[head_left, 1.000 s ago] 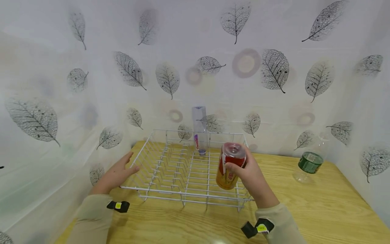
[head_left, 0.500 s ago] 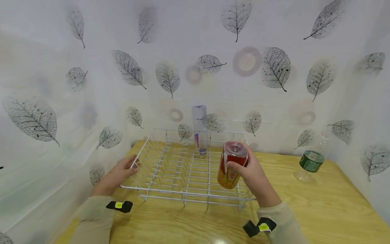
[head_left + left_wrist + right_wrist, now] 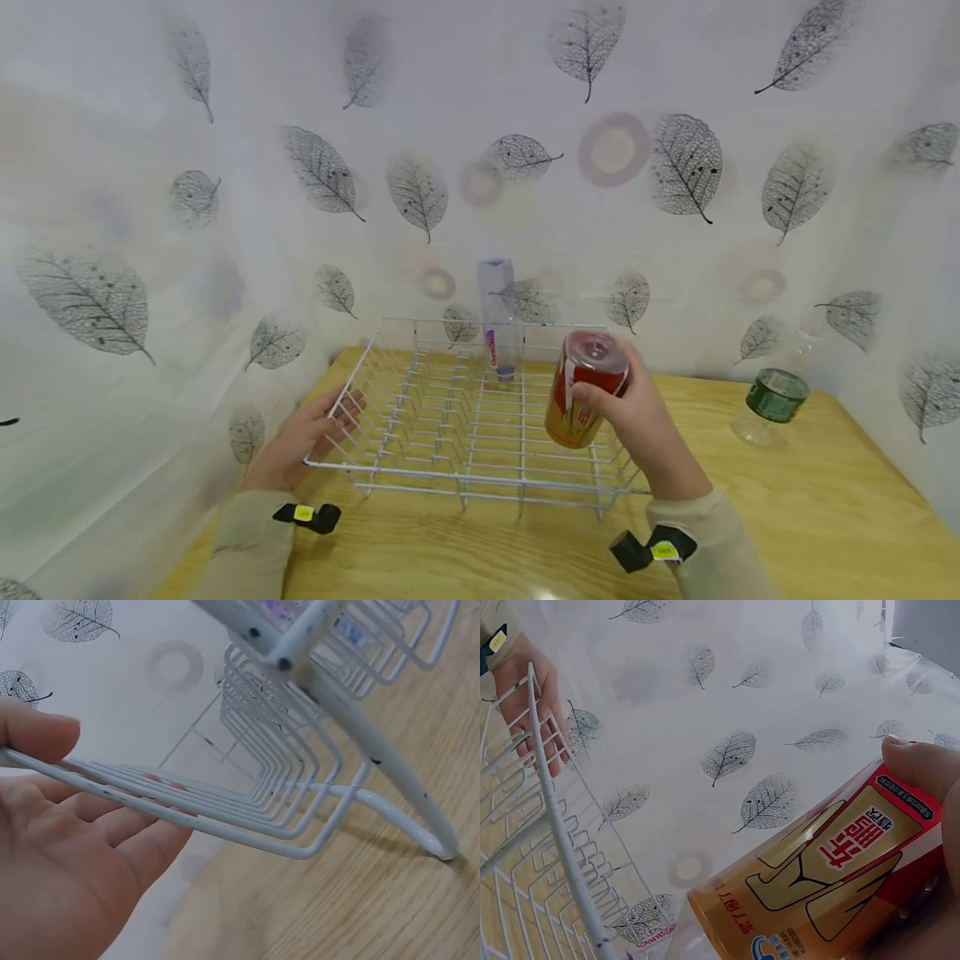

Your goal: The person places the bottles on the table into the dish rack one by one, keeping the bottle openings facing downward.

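My right hand [image 3: 637,408] grips a plastic drink bottle [image 3: 583,408] with a red and gold label, base up and slightly tilted, above the right part of a white wire dish rack [image 3: 491,479]. Close up in the right wrist view, the bottle [image 3: 832,862] slants with my thumb along its red end. At the rack's left side is my left hand [image 3: 303,437], its fingers loosely extended behind the side wires. In the left wrist view its thumb lies by a rim wire, the palm and fingers on the wire's other side.
A clear bottle [image 3: 497,308] with a purple label stands upside down at the back of the rack. Another clear bottle [image 3: 776,396], green-labelled, stands on the wooden table [image 3: 750,517] at right. Leaf-patterned sheeting [image 3: 465,200] encloses the back and sides.
My left hand has moved right and its fingers have gone in behind the rack's side wires. My right hand has raised the bottle a little and tilted it more.
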A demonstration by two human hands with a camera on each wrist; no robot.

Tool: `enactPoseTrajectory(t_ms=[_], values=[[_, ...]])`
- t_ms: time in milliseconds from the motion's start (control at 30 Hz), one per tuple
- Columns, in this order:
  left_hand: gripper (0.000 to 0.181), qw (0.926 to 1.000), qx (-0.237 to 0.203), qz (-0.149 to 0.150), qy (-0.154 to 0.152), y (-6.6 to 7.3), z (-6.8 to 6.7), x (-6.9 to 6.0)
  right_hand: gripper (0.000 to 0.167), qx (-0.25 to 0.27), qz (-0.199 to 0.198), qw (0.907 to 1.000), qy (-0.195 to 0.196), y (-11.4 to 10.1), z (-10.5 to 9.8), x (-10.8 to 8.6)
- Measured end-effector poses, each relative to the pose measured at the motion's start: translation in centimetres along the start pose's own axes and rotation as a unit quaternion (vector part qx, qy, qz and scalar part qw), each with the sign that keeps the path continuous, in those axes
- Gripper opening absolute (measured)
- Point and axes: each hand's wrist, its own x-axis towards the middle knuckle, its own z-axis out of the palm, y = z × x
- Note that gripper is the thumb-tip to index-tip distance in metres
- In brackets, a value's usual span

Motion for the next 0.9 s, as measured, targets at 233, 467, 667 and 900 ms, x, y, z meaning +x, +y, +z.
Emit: enactPoseTrajectory(t_ms=[233,467,667,900], values=[[0.069,0.9999,-0.001,-0.009,-0.005,-0.3,0.3,0.1,0.073,-0.021,-0.01,0.9997,0.004,-1.9,-0.4,1.5],[0.069,0.9999,-0.007,-0.013,-0.006,-0.2,0.3,0.0,0.072,-0.016,-0.014,0.9998,0.006,-2.9,-0.3,4.3],[0.07,0.9997,-0.015,-0.019,0.002,-0.1,0.4,0.0,0.08,-0.033,-0.004,0.9992,0.02,-2.1,-0.2,7.0],[0.068,0.9999,-0.011,-0.012,0.003,-0.4,0.1,0.0,0.089,-0.046,0.01,0.9987,0.023,-0.2,0.1,9.7]])
